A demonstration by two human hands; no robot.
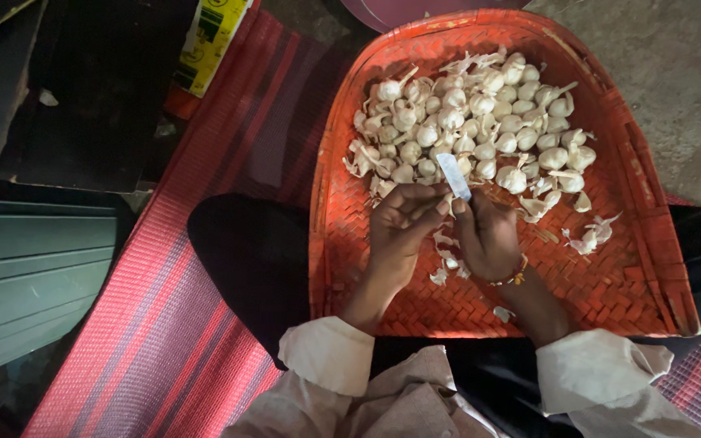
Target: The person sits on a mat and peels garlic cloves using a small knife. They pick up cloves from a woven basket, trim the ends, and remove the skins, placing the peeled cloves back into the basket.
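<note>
Pale rolled-up sleeves [330, 353] sit lowest in view, and from them two bare forearms reach out over dark-clad legs [253, 259]. The left hand [399, 227] curls in, its fingers [423, 203] pinched on something small at the tips, too hidden to name for sure. The right hand [488, 239], a thin bangle [514, 277] at the wrist, is clenched around a short knife [453, 176]; its pale blade stands up between the two hands, tilted slightly left, right at the near edge of the garlic pile [472, 122]. The garlic looks white and papery, plump bulbs and cloves heaped in the far half of the tray, with loose husk scraps [446, 258] dropped just below the hands and a few strays [590, 235] off to the right. All of it lies in a wide orange woven tray [610, 284] resting across the lap. Beneath is a red-and-purple striped mat [172, 316] on the floor. A grey-green ribbed panel [26, 276] is at left, rough grey ground [675, 73] top right. The light is dim.
</note>
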